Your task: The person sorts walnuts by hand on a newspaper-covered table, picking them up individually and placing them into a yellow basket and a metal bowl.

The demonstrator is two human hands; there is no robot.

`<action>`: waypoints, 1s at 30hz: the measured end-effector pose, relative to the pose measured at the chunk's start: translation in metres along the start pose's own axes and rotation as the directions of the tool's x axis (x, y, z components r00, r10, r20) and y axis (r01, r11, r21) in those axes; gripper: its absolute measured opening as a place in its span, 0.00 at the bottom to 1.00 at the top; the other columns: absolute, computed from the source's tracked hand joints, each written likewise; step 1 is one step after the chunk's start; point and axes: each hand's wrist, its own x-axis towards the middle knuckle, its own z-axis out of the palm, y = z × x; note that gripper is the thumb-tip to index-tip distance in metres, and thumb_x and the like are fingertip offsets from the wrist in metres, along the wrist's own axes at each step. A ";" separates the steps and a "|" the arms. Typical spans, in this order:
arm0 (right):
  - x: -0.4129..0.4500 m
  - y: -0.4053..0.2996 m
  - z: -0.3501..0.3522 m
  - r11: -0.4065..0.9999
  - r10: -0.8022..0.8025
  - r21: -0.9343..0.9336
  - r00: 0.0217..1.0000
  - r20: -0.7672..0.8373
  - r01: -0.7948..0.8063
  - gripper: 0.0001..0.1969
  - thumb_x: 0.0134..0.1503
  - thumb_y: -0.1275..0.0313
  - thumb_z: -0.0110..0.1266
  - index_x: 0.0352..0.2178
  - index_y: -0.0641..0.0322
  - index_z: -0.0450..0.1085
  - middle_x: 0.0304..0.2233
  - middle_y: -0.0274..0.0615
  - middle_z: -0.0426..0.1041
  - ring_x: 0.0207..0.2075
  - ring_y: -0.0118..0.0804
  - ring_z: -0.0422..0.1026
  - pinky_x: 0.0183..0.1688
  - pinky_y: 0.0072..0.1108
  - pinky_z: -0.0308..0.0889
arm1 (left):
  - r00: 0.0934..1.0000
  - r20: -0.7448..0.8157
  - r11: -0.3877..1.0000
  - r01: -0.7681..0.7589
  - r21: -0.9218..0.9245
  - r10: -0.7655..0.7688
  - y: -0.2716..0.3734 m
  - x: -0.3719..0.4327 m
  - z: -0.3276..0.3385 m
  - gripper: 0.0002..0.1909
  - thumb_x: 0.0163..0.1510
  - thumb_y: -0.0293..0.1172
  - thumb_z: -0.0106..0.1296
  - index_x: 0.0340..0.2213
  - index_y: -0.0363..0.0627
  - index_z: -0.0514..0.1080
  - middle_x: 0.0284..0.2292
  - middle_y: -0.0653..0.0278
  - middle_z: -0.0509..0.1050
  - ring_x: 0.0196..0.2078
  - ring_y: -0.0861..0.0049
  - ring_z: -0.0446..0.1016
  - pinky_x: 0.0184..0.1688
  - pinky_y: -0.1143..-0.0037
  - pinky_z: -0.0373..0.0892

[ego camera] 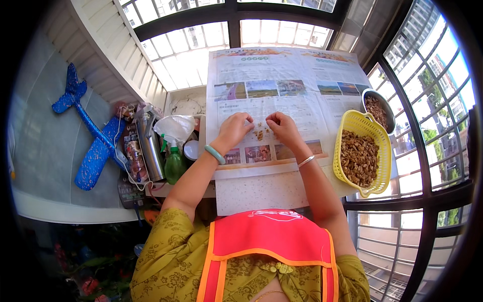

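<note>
An opened newspaper sheet [264, 109] covers much of the pale speckled counter before me. On it lie several small brown pieces [259, 134], which look like shelled walnut bits. My left hand [236, 128], above a jade-green bangle, is just left of them, its fingers curled near the thumb. To their right is my right hand [281, 126], with a silver bangle on the wrist and its fingertips drawn together. Whether either hand pinches a small piece cannot be told. A yellow plastic basket [385, 158] of brown nut pieces [358, 158] stands to the right.
Behind the basket is a metal bowl [392, 122] of brown pieces. At left stand a green spray bottle [174, 164], a steel flask [149, 147], a white-lidded jar [191, 150] and a blue foam toy airplane [98, 132]. Barred windows [411, 113] border the counter.
</note>
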 end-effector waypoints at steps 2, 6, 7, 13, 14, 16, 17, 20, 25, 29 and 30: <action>0.011 0.009 0.005 0.913 -0.213 -0.355 0.977 0.002 0.200 0.09 0.50 0.73 0.51 0.31 0.69 0.70 0.24 0.47 0.71 0.26 0.39 0.71 0.30 0.25 0.66 | 0.995 0.080 0.998 0.058 0.039 -0.061 0.003 0.005 -0.001 0.09 0.43 0.32 0.56 0.27 0.41 0.72 0.27 0.55 0.72 0.31 0.61 0.70 0.34 0.68 0.65; 0.010 0.009 0.010 0.849 -0.314 -0.442 0.949 0.014 0.288 0.09 0.50 0.74 0.50 0.32 0.69 0.70 0.24 0.46 0.71 0.23 0.36 0.70 0.29 0.24 0.66 | 1.000 0.012 0.997 0.025 0.071 -0.026 -0.001 0.002 -0.001 0.09 0.43 0.32 0.56 0.26 0.40 0.72 0.22 0.58 0.71 0.25 0.69 0.69 0.28 0.72 0.64; 0.009 0.012 0.007 0.936 -0.203 -0.300 0.979 -0.032 0.184 0.08 0.50 0.75 0.50 0.32 0.69 0.69 0.24 0.44 0.71 0.23 0.33 0.69 0.28 0.22 0.66 | 0.988 0.043 0.986 0.153 -0.059 -0.151 0.003 0.004 -0.004 0.08 0.44 0.31 0.56 0.26 0.39 0.72 0.19 0.63 0.69 0.22 0.76 0.66 0.25 0.75 0.62; -0.015 -0.005 -0.003 0.936 0.160 0.304 0.983 0.088 -0.179 0.07 0.54 0.74 0.48 0.32 0.67 0.70 0.24 0.32 0.69 0.22 0.21 0.65 0.25 0.15 0.62 | 0.940 0.152 0.864 0.340 -0.372 -0.305 0.003 -0.003 -0.009 0.09 0.46 0.31 0.54 0.26 0.35 0.72 0.15 0.70 0.66 0.18 0.86 0.61 0.21 0.80 0.59; -0.019 -0.006 -0.002 0.920 0.176 0.335 0.978 0.112 -0.204 0.07 0.55 0.74 0.48 0.31 0.66 0.70 0.25 0.31 0.69 0.23 0.19 0.65 0.25 0.12 0.61 | 0.941 0.179 0.860 0.335 -0.384 -0.287 0.005 -0.005 -0.010 0.10 0.47 0.31 0.54 0.26 0.34 0.73 0.15 0.72 0.66 0.19 0.89 0.60 0.20 0.82 0.58; -0.022 0.001 0.001 0.980 0.070 0.181 0.994 0.080 -0.084 0.06 0.54 0.74 0.48 0.31 0.66 0.70 0.25 0.33 0.69 0.23 0.22 0.66 0.25 0.14 0.62 | 0.946 0.179 0.866 0.320 -0.383 -0.270 0.008 -0.007 -0.006 0.10 0.47 0.31 0.54 0.26 0.34 0.73 0.16 0.71 0.67 0.19 0.89 0.60 0.20 0.82 0.58; -0.022 0.006 0.004 0.999 -0.039 0.017 0.997 0.069 0.038 0.06 0.54 0.75 0.48 0.32 0.65 0.70 0.26 0.35 0.69 0.23 0.25 0.67 0.26 0.17 0.63 | 0.950 0.177 0.871 0.306 -0.383 -0.256 0.009 -0.007 -0.005 0.10 0.47 0.31 0.54 0.26 0.34 0.73 0.16 0.71 0.67 0.19 0.89 0.61 0.20 0.82 0.58; -0.020 0.012 0.013 0.883 -0.282 -0.379 0.959 0.043 0.277 0.07 0.51 0.74 0.49 0.31 0.63 0.71 0.27 0.43 0.69 0.28 0.42 0.69 0.31 0.27 0.66 | 0.929 0.218 0.855 0.363 -0.372 -0.300 0.010 -0.007 -0.003 0.09 0.49 0.32 0.53 0.27 0.36 0.73 0.18 0.74 0.67 0.21 0.91 0.59 0.22 0.85 0.58; -0.020 0.004 0.018 0.778 -0.289 -0.548 0.950 0.121 0.307 0.06 0.51 0.72 0.48 0.30 0.62 0.68 0.30 0.50 0.67 0.33 0.53 0.68 0.36 0.34 0.65 | 0.897 0.240 0.737 0.441 -0.512 -0.370 0.013 -0.011 -0.007 0.09 0.51 0.33 0.52 0.29 0.39 0.72 0.18 0.77 0.66 0.17 0.93 0.56 0.17 0.86 0.53; -0.019 0.009 0.019 0.767 -0.290 -0.574 0.953 0.087 0.286 0.06 0.51 0.73 0.47 0.30 0.65 0.65 0.32 0.50 0.67 0.33 0.53 0.67 0.35 0.36 0.64 | 0.791 0.442 0.434 0.605 -0.667 -0.424 0.016 -0.014 -0.015 0.07 0.53 0.33 0.51 0.29 0.43 0.69 0.15 0.79 0.60 0.13 0.94 0.51 0.13 0.87 0.46; -0.017 0.011 0.019 0.766 -0.291 -0.575 0.953 0.089 0.287 0.06 0.51 0.73 0.47 0.30 0.65 0.65 0.32 0.50 0.67 0.33 0.53 0.67 0.35 0.36 0.64 | 0.791 0.440 0.433 0.604 -0.669 -0.424 0.016 -0.015 -0.014 0.07 0.53 0.33 0.51 0.29 0.43 0.69 0.15 0.79 0.60 0.13 0.94 0.51 0.13 0.87 0.46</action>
